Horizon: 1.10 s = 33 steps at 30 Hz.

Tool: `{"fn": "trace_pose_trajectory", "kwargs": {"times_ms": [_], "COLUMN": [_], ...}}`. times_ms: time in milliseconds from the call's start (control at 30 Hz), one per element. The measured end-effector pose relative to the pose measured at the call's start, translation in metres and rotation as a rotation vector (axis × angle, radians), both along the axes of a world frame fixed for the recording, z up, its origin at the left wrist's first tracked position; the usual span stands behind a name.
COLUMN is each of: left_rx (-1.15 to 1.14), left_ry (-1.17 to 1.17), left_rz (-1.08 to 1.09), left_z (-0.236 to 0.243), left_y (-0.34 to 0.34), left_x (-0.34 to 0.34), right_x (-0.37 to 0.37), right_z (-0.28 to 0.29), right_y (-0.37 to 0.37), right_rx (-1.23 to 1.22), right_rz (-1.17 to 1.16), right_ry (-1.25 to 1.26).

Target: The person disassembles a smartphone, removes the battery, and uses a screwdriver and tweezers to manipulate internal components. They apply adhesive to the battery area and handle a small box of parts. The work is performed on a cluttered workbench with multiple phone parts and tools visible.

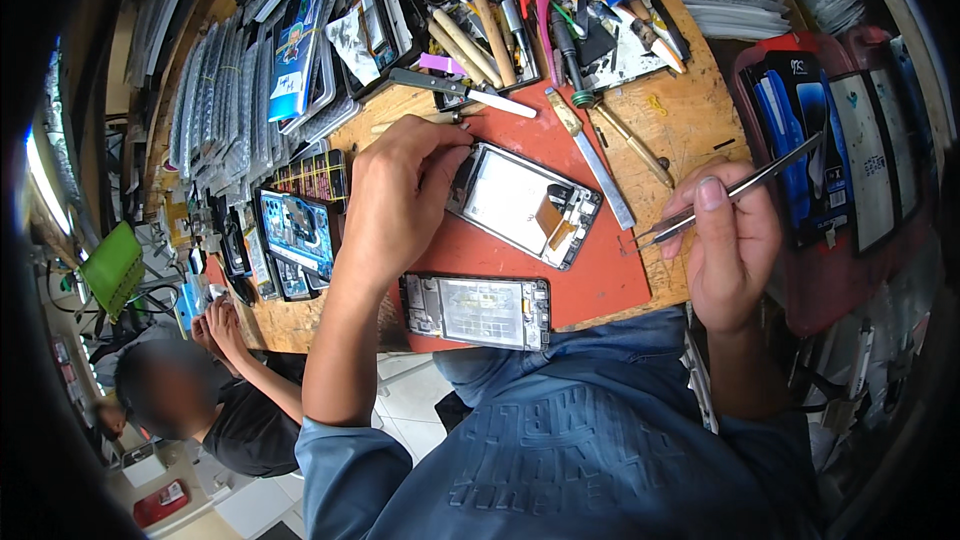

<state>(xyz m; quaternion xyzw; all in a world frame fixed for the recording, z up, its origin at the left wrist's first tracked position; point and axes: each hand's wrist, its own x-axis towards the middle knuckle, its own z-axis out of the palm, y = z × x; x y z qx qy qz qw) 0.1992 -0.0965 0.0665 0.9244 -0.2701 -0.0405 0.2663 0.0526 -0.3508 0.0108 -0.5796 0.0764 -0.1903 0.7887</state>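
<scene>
One phone frame (505, 202), likely light and fragile, is best held by its rim; its end is pinched by the left hand (400, 175), tweezers (745, 186) by the right hand (730, 250).

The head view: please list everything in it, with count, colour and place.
workbench: one, wooden brown, centre
mat: one, red, on the workbench
opened phone: one, white and black, on the mat
phone frame: one, grey and black, mat's near edge
white-bladed tool: one, dark handle, mat's far edge
flat metal tool: one, grey, mat's right side
hand tools: many, mixed colours, top centre
plastic sleeves: many, transparent, left back
phone part: one, blue, left
package: one, black and blue, right
co-worker: one, dark clothing, lower left
tweezers: one, dark metal, right
left hand: one, bare, at the opened phone's corner
right hand: one, bare, holding the tweezers
</scene>
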Motion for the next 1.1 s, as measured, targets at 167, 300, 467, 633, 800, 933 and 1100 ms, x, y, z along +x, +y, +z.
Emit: {"fn": "trace_pose_trajectory", "kwargs": {"times_ms": [167,300,467,633,800,933,1100], "left_rx": [-0.014,-0.086,-0.176,-0.240,-0.323,-0.376,-0.389], "left_ry": [0.023,0.028,0.002,0.036,-0.032,-0.050,-0.061], "left_rz": [-0.005,-0.054,-0.098,-0.083,-0.108,-0.100,-0.089], "left_z": [-0.002,-0.007,-0.021,-0.020,-0.032,-0.036,-0.036], "left_y": [0.003,0.007,0.016,0.013,0.017,0.016,0.015], "left_x": [-0.001,0.006,0.008,0.005,0.003,0.000,-0.002], "right_x": [0.007,0.013,0.074,0.104,0.105,0.102,0.098], "right_z": [0.005,0.014,0.033,0.018,0.007,0.014,0.012], "right_y": [0.003,0.002,0.018,0.033,0.031,0.035,0.037], "right_rx": [-0.038,-0.185,-0.552,-0.713,-0.798,-0.883,-0.970], "right_rz": [-0.076,-0.047,0.183,0.322,0.333,0.316,0.290], "right_ry": [-0.013,-0.086,-0.256,-0.317,-0.394,-0.444,-0.517]}}
